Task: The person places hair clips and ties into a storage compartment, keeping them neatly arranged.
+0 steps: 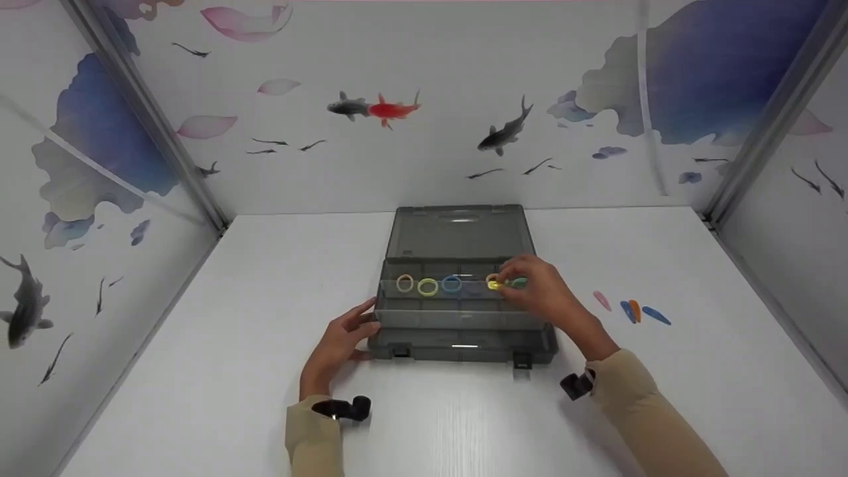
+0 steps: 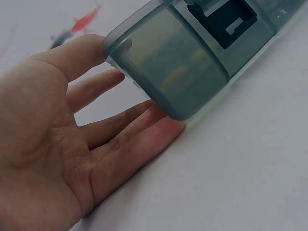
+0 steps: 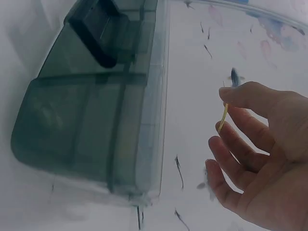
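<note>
Pinches yellow clip (image 3: 223, 119) over right side of grey case (image 1: 457, 354) with right hand (image 1: 544, 289); rests relaxed left hand (image 1: 336, 343) against case's left end; likely light, stiff, slippery, best taken by edges

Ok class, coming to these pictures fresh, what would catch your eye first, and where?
Probably the open grey compartment box on the white table, with a row of coloured rings inside. The right-hand grip pinches a small yellow piece over the box's right side. The red koi on the back wall also stands out.
</note>
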`<move>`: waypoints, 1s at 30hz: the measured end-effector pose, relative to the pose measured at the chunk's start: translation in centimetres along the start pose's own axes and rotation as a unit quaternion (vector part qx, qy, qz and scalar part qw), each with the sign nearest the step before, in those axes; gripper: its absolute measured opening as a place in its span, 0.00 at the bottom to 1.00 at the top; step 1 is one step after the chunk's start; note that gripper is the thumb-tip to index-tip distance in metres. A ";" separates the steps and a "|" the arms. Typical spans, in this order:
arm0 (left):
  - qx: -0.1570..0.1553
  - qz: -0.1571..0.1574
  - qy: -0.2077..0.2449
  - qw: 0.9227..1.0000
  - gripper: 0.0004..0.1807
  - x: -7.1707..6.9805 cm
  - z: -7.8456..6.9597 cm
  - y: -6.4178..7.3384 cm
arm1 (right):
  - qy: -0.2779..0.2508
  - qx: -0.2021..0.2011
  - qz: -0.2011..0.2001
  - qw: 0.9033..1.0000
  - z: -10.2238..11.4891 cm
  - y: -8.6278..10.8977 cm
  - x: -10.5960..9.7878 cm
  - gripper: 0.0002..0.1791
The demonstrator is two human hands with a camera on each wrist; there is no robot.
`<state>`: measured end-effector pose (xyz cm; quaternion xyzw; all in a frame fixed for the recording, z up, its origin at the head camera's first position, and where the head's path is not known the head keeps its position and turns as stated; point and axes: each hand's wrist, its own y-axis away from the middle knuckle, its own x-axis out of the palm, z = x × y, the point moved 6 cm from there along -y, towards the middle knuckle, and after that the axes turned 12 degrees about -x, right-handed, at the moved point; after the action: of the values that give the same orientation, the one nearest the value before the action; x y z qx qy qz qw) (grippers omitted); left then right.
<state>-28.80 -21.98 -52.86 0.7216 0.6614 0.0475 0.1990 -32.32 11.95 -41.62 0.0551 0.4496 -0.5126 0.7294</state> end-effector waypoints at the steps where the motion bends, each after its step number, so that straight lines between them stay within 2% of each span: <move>1: 0.000 -0.001 -0.001 1.000 0.33 0.0 0.0 0.0 | -0.001 -0.003 0.005 1.000 0.4 -0.3 0.4 0.08; 8: 0.002 0.004 -0.003 1.000 0.32 0.2 0.2 -0.1 | -0.041 -0.004 0.038 0.998 2.0 -2.4 3.1 0.05; 12: 0.003 0.008 -0.002 1.000 0.33 0.3 0.2 0.0 | -0.038 -0.017 0.037 0.998 2.6 -3.5 4.3 0.05; 15: 0.004 0.006 -0.002 1.000 0.33 0.2 0.0 0.0 | -0.037 -0.011 0.042 0.998 2.9 -4.3 5.1 0.06; 20: 0.002 0.008 0.000 1.000 0.33 0.3 0.0 0.0 | -0.043 0.013 0.051 0.998 3.0 -5.0 6.8 0.07; 27: 0.002 0.008 0.007 1.000 0.32 0.3 0.0 0.1 | -0.049 -0.011 0.062 0.997 4.0 -5.9 9.5 0.06; 30: 0.000 0.005 0.010 1.000 0.32 0.3 0.1 0.1 | -0.048 -0.007 0.067 0.997 4.2 -6.3 10.5 0.06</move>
<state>-28.68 -21.69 -52.94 0.7245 0.6596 0.0556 0.1920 -34.13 -0.61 -44.23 0.0550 0.4129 -0.4618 0.7830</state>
